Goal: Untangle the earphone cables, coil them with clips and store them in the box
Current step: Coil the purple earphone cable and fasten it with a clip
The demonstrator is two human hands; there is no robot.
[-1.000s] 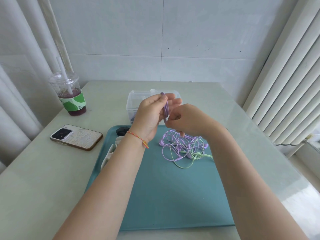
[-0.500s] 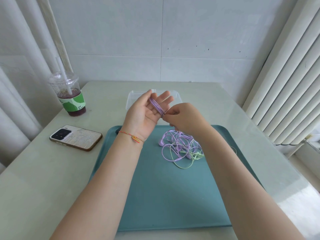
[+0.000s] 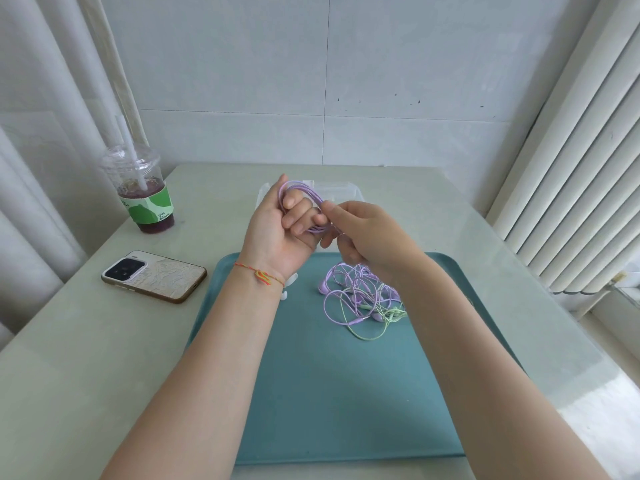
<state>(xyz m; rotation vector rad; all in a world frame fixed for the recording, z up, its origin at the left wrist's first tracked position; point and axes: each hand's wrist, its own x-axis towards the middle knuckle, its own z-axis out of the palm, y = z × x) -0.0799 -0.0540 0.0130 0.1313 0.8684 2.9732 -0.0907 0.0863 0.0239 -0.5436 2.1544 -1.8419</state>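
1. Far left of the tray point(image 3: 284, 427): an iced drink cup point(image 3: 143, 197) with a straw, and nearer in, a phone point(image 3: 154, 276) lying face down on the table. Neither is in play.
2. Left hand point(image 3: 280, 233), held up over the tray's far edge: half a second ago the fingers were spread flat with the purple cable point(image 3: 304, 192) looped across them, now they've curled in and the loops sit wrapped round them, so the coil is held.
3. Behind that hand, past the tray's far edge, the clear box point(image 3: 349, 192) is mostly hidden (can't tell what's in it from here).
4. Right hand point(image 3: 367, 237), touching the left one, pinches the purple strand where it leaves the coil, looks like it's feeding another turn.
5. On the tray, under the right wrist, the rest of the tangle point(image 3: 363, 299): purple and pale green cables knotted together, earbuds in there somewhere.
6. My read: one purple cable is partly coiled, no clip on it that I can see, and the pile hasn't been sorted. Early days.
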